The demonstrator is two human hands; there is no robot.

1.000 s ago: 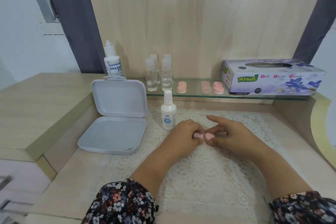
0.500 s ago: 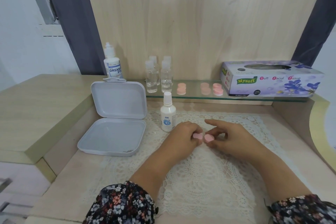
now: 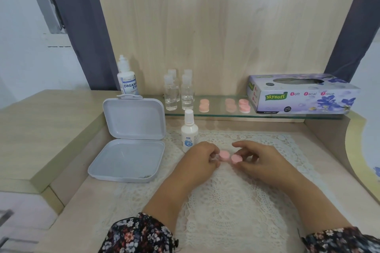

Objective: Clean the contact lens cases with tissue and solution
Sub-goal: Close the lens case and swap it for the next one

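The small pink plastic contact lens case (image 3: 229, 156) sits on the cream lace mat (image 3: 226, 201), pinched at its two round caps: left hand (image 3: 200, 160) on one, right hand (image 3: 260, 161) on the other. A careless twist could knock over the white spray bottle (image 3: 189, 130) just beside the left hand.

— Where's the open box (image 3: 131, 141)?
— Left of the lace mat (image 3: 226, 191), with the spray bottle (image 3: 189, 131) just right of it.
— And behind?
— A glass shelf (image 3: 218, 113) carries four small bottles (image 3: 178, 92), lens cases (image 3: 226, 104), then the tissue box (image 3: 302, 94) rightmost.
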